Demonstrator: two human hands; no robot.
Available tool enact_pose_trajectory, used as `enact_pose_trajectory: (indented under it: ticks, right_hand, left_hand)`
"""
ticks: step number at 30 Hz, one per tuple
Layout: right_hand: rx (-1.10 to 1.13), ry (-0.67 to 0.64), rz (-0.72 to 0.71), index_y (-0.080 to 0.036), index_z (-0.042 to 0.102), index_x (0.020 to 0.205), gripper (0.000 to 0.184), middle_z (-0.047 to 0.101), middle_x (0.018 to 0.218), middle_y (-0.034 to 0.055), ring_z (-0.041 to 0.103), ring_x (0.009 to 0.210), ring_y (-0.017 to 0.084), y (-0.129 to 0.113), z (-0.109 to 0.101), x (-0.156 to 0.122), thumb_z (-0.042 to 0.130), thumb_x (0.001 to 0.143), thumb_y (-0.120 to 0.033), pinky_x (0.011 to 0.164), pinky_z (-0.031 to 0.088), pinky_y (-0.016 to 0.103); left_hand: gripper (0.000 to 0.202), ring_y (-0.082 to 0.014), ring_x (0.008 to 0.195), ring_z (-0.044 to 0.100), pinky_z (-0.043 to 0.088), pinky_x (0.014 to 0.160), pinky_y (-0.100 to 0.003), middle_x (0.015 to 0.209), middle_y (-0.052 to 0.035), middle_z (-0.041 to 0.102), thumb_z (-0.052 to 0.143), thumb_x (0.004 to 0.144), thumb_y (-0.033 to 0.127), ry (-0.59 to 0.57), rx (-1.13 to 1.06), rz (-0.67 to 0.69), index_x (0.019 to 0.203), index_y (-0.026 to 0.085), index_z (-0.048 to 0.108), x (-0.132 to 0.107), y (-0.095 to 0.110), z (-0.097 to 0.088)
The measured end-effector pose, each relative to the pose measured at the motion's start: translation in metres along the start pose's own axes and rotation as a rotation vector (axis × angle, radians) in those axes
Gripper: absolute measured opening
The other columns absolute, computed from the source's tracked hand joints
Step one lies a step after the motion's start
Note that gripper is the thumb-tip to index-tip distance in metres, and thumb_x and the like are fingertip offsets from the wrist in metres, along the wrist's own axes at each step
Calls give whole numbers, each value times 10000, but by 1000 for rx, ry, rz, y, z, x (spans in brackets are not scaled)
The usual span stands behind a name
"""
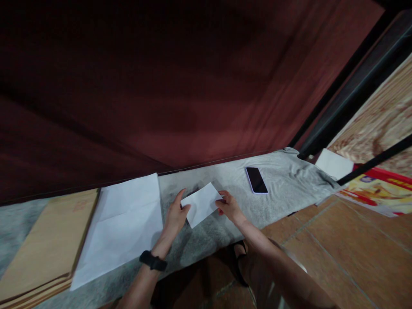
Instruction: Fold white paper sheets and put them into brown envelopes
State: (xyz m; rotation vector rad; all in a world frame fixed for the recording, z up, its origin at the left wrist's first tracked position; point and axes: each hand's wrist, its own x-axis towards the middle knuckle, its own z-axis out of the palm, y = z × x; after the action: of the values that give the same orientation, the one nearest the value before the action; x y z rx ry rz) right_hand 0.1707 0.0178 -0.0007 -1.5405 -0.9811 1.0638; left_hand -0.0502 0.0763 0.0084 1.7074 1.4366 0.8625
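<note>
A small white rectangle of paper, perhaps folded, is held tilted over the grey cloth between my two hands. My left hand grips its left end, with the thumb on top and the fingers at the far edge. On the opposite end, my right hand pinches the right edge between thumb and fingers. A dark watch is on my left wrist. Just left of that hand lies a large white sheet of paper with crease lines across it.
Brown paper envelopes or bags are stacked at the far left. A phone lies to the right on the grey cloth. Dark red fabric hangs behind. A colourful printed box stands on the tiled floor.
</note>
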Motion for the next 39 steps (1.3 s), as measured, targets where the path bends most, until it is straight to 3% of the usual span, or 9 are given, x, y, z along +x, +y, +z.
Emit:
enact_pose_trajectory:
  ticks: [2,5,8,15,18,21,25,30,39]
  right_hand:
    - [-214,14,-8,-175,615,1164,380,606,647,-45,569,481,133,2,2,0,609,784,-187,476,439,243]
    - [-547,21,-26,-166,612,1242,441,694,759,22,678,627,190,1,3,-3,583,804,-124,601,486,281]
    - [-766,12,-47,-185,601,1279,457,749,902,74,733,820,248,-2,2,-7,571,827,-129,716,515,312]
    - [-1139,14,-143,-149,571,1349,411,737,1088,155,696,1025,315,-15,-3,-21,495,969,-286,889,527,414]
    - [-1130,1,-364,-132,521,1434,458,618,1365,190,564,1274,319,-15,3,-21,391,1033,-310,1073,442,467]
    - [-1001,-230,-587,-157,407,1538,512,475,1550,106,392,1453,216,-6,15,-20,284,1076,-338,1195,344,408]
    - [-995,-400,-645,-178,296,1591,548,331,1638,49,278,1515,158,9,29,-22,234,1093,-398,1251,252,381]
    - [-1095,-332,-606,-162,287,1593,572,298,1644,62,267,1522,185,21,25,-21,244,1089,-430,1262,216,396]
    - [-1189,-185,-565,-134,303,1585,584,278,1647,93,269,1522,239,31,5,-12,336,1073,-412,1252,212,445]
  left_hand:
    - [640,-209,687,636,532,729,-357,761,-10,667,600,806,214,30,131,3,1439,156,520,1,1,2]
    - [603,-270,1000,682,543,904,-425,1142,-134,692,538,838,153,78,297,76,1440,145,514,0,0,8]
    - [500,-315,1331,531,456,1089,-493,1447,-188,544,454,916,173,151,449,236,1406,134,545,-9,-3,21]
    - [537,-288,1502,333,299,1223,-506,1587,-163,418,352,1016,325,10,655,487,1496,99,433,-50,-6,64]
    - [545,-278,1518,297,267,1237,-508,1587,-176,410,334,1011,279,-15,689,542,1513,79,403,-58,-11,71]
    - [553,-283,1516,299,271,1234,-522,1575,-192,421,346,980,204,-61,704,616,1516,82,401,-58,-21,70]
    - [581,-284,1501,333,286,1229,-521,1564,-206,429,375,948,173,-98,735,627,1522,80,389,-55,-31,66]
    - [585,-264,1535,247,269,1243,-481,1606,-199,358,297,994,233,-40,729,519,1544,35,330,-58,-29,61]
    - [622,-300,1524,272,271,1235,-504,1606,-209,343,333,992,330,10,730,406,1527,12,358,-63,-30,46]
